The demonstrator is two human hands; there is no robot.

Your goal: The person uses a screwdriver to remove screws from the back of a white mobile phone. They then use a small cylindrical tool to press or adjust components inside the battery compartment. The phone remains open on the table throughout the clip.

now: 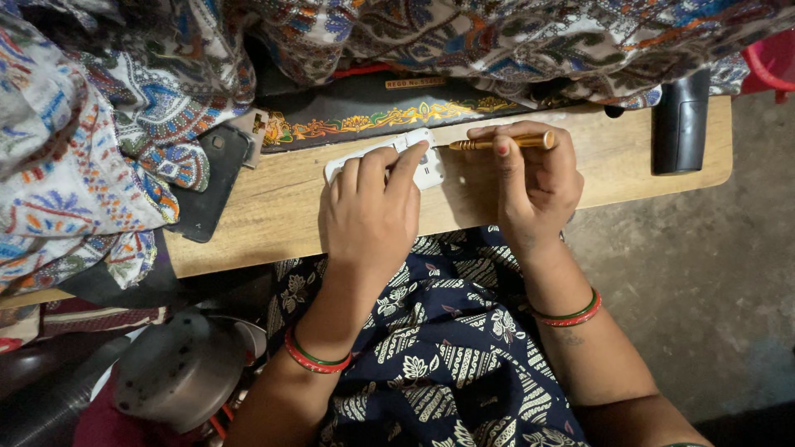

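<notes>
A light wooden tabletop (273, 217) carries a dark phone (209, 180) at left, a white oblong device (427, 170) mid-table, a black cylinder (679, 122) at right (standing near the edge), and patterned fabric (108, 124) heaped far-left.

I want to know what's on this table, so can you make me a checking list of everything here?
Surface: wooden table, mostly bare at the right.
Job's things: small white device; gold pen-like tool, tip at the device.
Clutter: patterned cloth heaped at the left; black phone partly under it; black object on the right edge.
Grips: left hand presses on the device; right hand holds the tool.
Cables: nothing seen.
Surroundings: grey floor; round metal part below the table.
</notes>
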